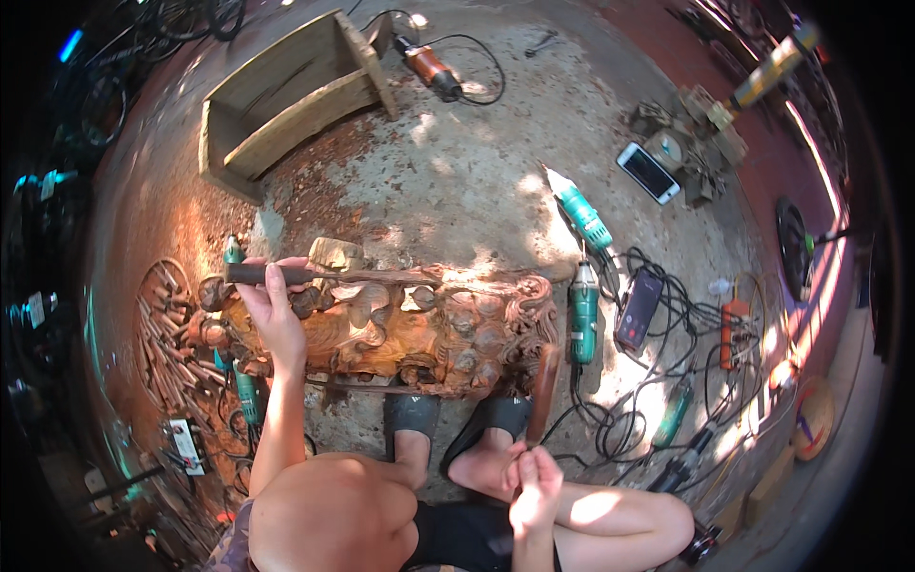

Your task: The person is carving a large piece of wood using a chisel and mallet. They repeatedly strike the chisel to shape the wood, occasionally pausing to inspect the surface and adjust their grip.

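Observation:
Across my lap-side floor lies a carved block of reddish-brown wood (396,338), with deep swirls at its right end. My left hand (274,305) is closed round the dark handle of a chisel (299,275), above the carving's far left edge. The tool points rightward; where its tip ends is hard to make out against the wood. Near my bent right knee, my right hand (534,481) grips a brown wooden mallet (543,396), its upper end raised beside the carving's right end. The mallet and the chisel are well apart.
Left of the carving sits a round basket of many chisels (167,324). Green power tools (583,315), tangled black cables (667,305), two phones (648,173) and an orange power strip (733,336) lie right. Beyond stand a wooden trough (295,105) and an orange grinder (431,71).

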A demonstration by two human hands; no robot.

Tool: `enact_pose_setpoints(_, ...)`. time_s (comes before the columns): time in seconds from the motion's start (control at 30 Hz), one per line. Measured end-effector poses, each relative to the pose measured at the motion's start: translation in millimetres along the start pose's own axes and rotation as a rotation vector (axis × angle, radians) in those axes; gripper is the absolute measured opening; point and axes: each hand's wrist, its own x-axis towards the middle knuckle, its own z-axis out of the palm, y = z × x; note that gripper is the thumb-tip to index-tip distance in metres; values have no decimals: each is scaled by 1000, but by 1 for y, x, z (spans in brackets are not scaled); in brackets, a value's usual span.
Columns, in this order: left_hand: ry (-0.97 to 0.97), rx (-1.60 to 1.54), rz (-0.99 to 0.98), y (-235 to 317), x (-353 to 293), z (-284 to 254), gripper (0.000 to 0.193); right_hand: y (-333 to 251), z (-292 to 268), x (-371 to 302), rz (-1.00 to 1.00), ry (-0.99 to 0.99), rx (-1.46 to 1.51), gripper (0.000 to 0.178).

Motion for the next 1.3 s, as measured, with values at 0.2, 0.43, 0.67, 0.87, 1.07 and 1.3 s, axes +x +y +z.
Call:
enact_pose_setpoints(0.2,-2,-25,23,-2,-3,-1,24,25,9,-8,91,-145,-108,25)
enact_pose_setpoints(0.43,0,-23,23,4,-6,2,24,13,19,1,90,-122,-217,28)
enact_pose_setpoints(0.67,83,-140,36,-13,-5,-3,25,-45,-10,-19,-58,61,-202,19)
enact_pose_setpoints(0.87,109,-274,-29,3,0,-5,24,-230,-41,-44,-359,57,-980,22)
enact_pose_setpoints(1.07,-14,-461,-149,35,10,-12,27,-291,-30,-17,-631,72,-876,26)
enact_pose_setpoints(1.3,-122,-245,-236,23,34,-21,30,-132,-2,64,-174,-121,-353,19)
